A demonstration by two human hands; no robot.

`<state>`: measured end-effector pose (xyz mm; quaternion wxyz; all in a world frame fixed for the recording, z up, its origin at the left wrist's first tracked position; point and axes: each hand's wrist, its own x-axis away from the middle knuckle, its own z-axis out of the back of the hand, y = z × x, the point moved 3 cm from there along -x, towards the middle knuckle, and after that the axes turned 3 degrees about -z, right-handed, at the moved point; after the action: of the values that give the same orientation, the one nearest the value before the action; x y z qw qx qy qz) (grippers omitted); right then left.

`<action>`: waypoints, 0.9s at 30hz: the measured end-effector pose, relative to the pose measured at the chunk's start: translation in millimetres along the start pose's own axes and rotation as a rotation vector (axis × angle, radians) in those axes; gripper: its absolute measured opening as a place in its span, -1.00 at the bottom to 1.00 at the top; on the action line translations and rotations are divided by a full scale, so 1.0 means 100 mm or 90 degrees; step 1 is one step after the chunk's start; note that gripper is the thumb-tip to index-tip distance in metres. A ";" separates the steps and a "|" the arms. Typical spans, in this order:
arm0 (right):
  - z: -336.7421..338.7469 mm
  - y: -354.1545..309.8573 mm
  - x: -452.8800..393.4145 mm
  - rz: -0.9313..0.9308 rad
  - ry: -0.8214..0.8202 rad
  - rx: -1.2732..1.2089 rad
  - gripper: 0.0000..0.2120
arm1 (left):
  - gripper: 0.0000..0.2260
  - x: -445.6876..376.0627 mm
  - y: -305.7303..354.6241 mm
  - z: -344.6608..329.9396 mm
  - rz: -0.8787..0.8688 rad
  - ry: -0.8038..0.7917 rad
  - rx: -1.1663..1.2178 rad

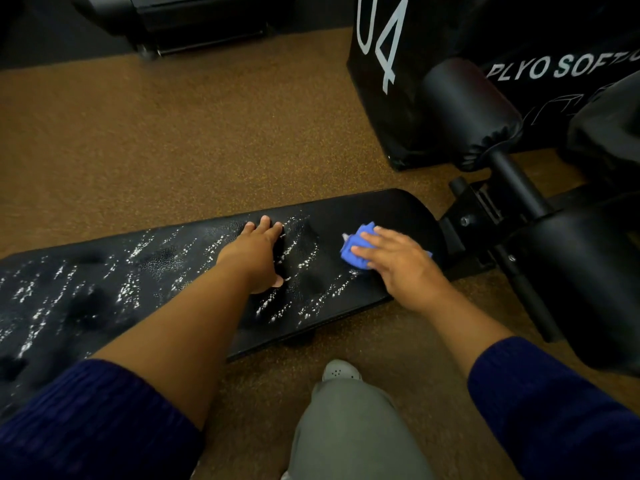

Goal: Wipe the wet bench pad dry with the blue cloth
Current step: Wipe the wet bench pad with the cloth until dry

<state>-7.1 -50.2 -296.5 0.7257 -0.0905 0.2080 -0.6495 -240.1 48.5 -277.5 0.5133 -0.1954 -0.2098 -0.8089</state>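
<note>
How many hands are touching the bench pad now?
2. The left hand rests flat mid-pad; the right hand presses the blue cloth near its rounded end.

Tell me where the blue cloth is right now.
In the head view, the blue cloth lies bunched under the right hand on the bench pad, near its right end, with the left hand flat beside it.

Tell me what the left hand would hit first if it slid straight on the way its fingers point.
Nothing on the pad, it seems: the left hand points across the bench pad toward its far edge, then only brown floor beyond it.
</note>
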 end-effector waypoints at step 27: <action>-0.05 -0.10 0.33 -0.185 0.110 0.024 -0.65 | -0.04 0.04 0.00 0.01 -0.003 0.006 -0.018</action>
<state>-16.1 -83.0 -303.1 0.6051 -0.0497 0.2424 -0.7567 -241.7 46.2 -274.2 0.5097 -0.1983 -0.1965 -0.8138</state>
